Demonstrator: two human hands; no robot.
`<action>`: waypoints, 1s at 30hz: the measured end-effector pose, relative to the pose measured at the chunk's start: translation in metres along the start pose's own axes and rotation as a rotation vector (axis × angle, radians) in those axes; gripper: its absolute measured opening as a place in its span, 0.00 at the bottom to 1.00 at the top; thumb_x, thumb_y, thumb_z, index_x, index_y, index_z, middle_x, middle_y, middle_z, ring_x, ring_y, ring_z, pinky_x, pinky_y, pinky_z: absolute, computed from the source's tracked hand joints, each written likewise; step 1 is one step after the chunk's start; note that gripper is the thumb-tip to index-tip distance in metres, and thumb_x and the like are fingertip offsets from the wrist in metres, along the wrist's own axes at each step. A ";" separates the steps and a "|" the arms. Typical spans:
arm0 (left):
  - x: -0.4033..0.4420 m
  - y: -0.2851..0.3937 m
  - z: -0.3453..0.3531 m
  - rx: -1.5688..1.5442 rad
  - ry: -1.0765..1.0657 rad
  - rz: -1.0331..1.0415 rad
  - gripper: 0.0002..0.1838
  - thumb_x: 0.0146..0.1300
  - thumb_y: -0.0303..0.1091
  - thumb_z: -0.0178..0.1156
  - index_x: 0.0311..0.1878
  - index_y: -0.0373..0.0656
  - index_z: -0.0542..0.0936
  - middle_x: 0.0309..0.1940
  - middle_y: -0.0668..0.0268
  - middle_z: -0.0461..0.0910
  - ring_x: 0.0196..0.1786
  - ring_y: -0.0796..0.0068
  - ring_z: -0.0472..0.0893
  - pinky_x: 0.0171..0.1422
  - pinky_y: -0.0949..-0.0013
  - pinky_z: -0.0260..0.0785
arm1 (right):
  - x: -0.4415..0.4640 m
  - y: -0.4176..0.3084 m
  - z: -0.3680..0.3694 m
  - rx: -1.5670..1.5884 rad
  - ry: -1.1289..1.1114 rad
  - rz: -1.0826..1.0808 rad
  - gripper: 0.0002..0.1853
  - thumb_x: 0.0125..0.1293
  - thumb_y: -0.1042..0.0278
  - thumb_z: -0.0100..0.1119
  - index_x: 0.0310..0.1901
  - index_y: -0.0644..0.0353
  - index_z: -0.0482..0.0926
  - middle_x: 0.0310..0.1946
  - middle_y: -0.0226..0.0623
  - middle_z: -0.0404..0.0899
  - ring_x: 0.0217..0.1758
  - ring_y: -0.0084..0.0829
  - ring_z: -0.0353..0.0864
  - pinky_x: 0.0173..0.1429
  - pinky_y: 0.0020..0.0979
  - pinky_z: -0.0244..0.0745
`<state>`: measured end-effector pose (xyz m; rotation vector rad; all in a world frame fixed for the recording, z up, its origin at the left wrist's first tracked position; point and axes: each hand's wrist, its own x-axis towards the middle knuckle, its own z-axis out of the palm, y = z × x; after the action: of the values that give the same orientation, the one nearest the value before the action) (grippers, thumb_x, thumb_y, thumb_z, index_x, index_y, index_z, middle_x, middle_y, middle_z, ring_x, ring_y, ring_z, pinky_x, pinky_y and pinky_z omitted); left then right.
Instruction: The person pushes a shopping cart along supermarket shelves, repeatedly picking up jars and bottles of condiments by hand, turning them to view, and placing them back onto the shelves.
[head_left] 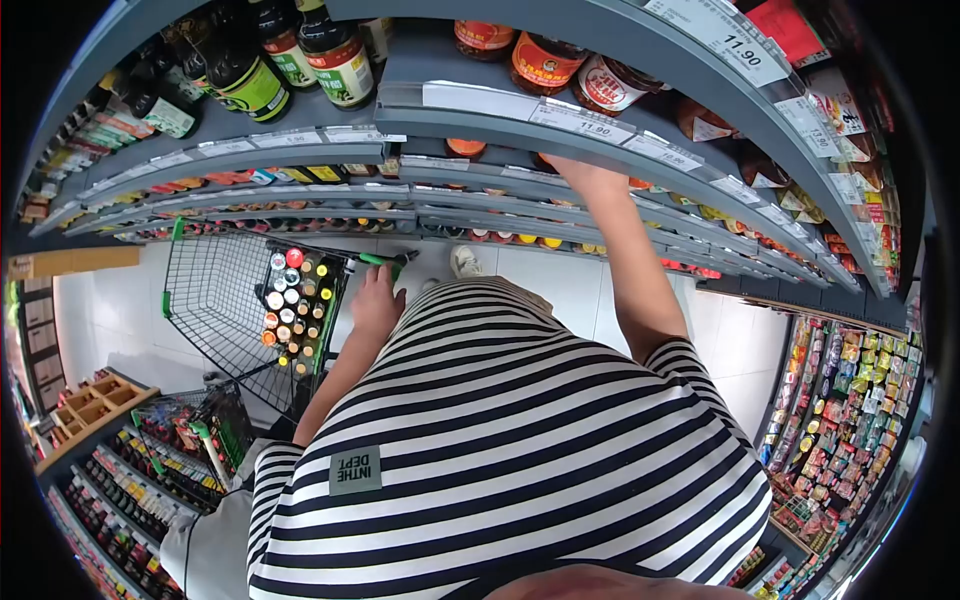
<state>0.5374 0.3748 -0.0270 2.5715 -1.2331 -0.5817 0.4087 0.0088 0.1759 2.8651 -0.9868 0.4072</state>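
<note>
Grey shelves curve across my head view, jars and bottles facing outward, presumably so labels can be read. I see the shopping cart at the person's left, its bottles packed upright beside one another, which I'd guess helps them prop each other. The left hand lies at the green handle, fingers slightly apart, likely steadying the cart; I can't tell how firmly. The right hand reaches under a shelf edge among lower jars; its fingers are hidden, so I can't tell its opening or contact.

A supermarket aisle — price-tagged shelves of bottles, a wire shopping cart.
</note>
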 end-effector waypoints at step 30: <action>0.048 0.130 -0.128 -0.836 0.082 0.333 0.27 0.62 0.28 0.73 0.64 0.40 0.75 0.51 0.64 0.83 0.44 0.77 0.85 0.51 0.72 0.78 | -0.096 -0.010 -0.009 0.770 0.452 -0.097 0.36 0.50 0.73 0.82 0.59 0.59 0.71 0.56 0.46 0.75 0.59 0.45 0.80 0.60 0.45 0.79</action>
<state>0.5312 0.2613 0.1239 1.6474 -1.0487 -0.7124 0.3403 0.0751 0.1584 3.1421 -0.6976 1.6443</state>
